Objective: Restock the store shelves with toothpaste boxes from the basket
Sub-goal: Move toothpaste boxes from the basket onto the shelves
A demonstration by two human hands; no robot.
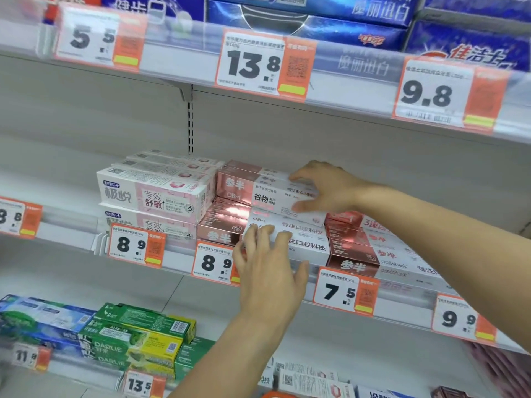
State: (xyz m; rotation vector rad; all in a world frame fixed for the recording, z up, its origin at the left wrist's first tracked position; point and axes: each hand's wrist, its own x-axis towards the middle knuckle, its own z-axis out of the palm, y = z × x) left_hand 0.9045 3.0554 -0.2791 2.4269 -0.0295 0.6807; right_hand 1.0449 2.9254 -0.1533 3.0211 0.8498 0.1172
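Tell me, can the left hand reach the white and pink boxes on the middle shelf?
Probably yes. The left hand rests on a box just beside the white and pink boxes, and nothing stands between them.

glossy cardboard toothpaste boxes [267,196], matt metal shelf [71,242]

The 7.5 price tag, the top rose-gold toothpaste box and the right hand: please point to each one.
7.5 price tag [339,291]: head view, on the printed digits.
top rose-gold toothpaste box [258,191]: head view, on its front face.
right hand [327,186]: head view, on the back of the hand, gripping that box's end.
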